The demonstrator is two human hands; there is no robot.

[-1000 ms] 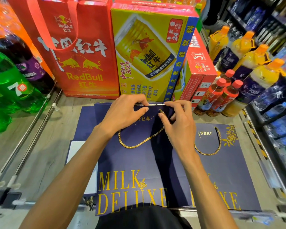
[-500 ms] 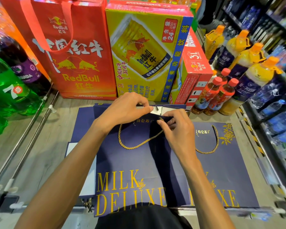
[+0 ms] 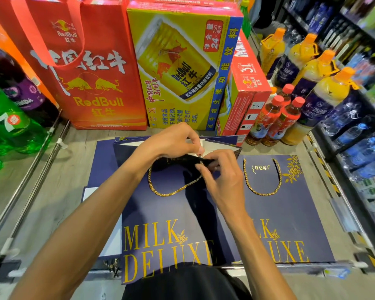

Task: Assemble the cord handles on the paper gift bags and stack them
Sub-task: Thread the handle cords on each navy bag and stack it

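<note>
1 bag [image 3: 290,213] done, lying flat at right w/ cord [image 3: 262,192] fitted; on centre bag [image 3: 160,213] I pinch the top edge w/ L hand [image 3: 171,144], R hand [image 3: 223,180] pinching gold cord [image 3: 169,193] end at hole. Stacking's left, I judge.

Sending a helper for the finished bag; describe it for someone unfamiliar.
Below the yellow Red Bull carton, navy MILK DELUXE bags lie flat. Take the right-hand bag, nearest the red-capped bottles. Unlike the middle bag, held by the left hand and right hand, its gold cord handle lies in a complete U.
</note>
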